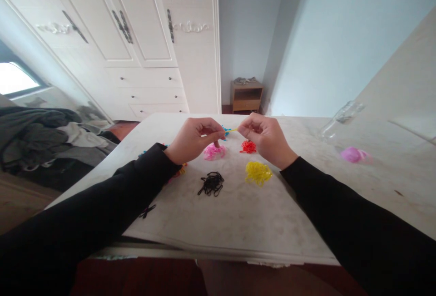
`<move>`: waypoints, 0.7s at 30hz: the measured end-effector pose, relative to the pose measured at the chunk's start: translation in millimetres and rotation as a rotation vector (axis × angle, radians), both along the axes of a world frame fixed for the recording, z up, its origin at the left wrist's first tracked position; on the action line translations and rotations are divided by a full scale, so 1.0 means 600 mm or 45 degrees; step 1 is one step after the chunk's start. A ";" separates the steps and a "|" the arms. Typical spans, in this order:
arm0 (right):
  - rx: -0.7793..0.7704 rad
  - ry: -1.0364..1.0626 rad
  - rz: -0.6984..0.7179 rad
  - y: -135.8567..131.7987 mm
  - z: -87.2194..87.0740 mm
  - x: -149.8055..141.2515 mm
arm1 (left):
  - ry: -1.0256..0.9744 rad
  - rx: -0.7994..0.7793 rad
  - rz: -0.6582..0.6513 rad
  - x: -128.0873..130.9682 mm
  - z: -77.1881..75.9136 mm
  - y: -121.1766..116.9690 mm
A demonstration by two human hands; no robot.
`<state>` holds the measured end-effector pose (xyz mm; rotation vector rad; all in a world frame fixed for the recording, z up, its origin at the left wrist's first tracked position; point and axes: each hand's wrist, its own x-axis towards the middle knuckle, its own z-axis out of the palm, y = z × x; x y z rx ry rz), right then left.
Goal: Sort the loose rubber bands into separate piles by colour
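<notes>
Between my two hands a thin yellow rubber band (231, 130) is held stretched above the table. My left hand (195, 138) pinches one end, and my right hand (265, 138) pinches the other. Below them lie small piles of rubber bands sorted by colour: pink (214, 152), red (248, 146), yellow (258, 173) and black (211, 184). A blue pile (226, 131) shows just behind the stretched band. Beside my left sleeve, a mixed-colour pile (179, 172) is partly hidden by the arm. A few dark bands (147, 211) lie nearer the left edge.
The white table (238, 223) has a clear glass bottle (342, 119) and a purple bundle (354, 154) on its right side. Dark clothes (44, 137) are heaped at the left. Behind stand a white wardrobe (143, 51) and a small wooden cabinet (247, 96).
</notes>
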<state>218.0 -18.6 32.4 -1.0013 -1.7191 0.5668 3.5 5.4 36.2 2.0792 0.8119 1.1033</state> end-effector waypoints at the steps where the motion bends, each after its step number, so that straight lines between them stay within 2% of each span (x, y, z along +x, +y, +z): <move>1: 0.002 -0.001 0.006 -0.001 0.000 -0.001 | 0.003 -0.001 0.002 0.000 0.000 -0.001; 7: -0.029 0.027 -0.006 0.009 -0.001 0.009 | 0.026 -0.007 0.011 -0.002 -0.002 0.003; 11: -0.062 0.021 0.025 0.014 0.015 0.040 | -0.012 0.021 0.030 -0.007 -0.006 0.010; 17: -0.541 -0.469 0.523 0.000 0.041 0.100 | -0.051 0.023 0.024 -0.010 -0.009 0.014; 21: -0.679 -0.611 0.616 -0.005 0.038 0.112 | -0.034 0.040 0.025 -0.011 -0.012 0.016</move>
